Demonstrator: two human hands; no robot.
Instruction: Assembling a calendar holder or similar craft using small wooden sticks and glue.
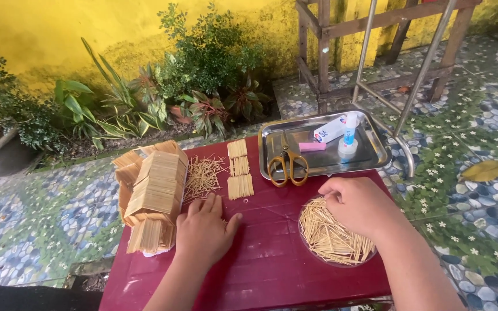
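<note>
My left hand [204, 228] lies flat, palm down, on the dark red table [272, 259], its fingers apart, just right of a small house model made of toothpicks [154, 193]. My right hand [359, 203] hovers over a clear round dish of loose toothpicks [329, 237], fingers curled at the pile's upper edge; whether it pinches a toothpick I cannot tell. A scatter of loose toothpicks [204, 174] and three neat toothpick panels [239, 170] lie beyond my left hand.
A steel tray [370, 151] at the table's far edge holds yellow-handled scissors [287, 164], a glue bottle [349, 138], a white tube [329, 129] and a pink bar [312, 146]. Plants [203, 75], a yellow wall, a wooden frame [329, 46] and patterned tiles surround the table.
</note>
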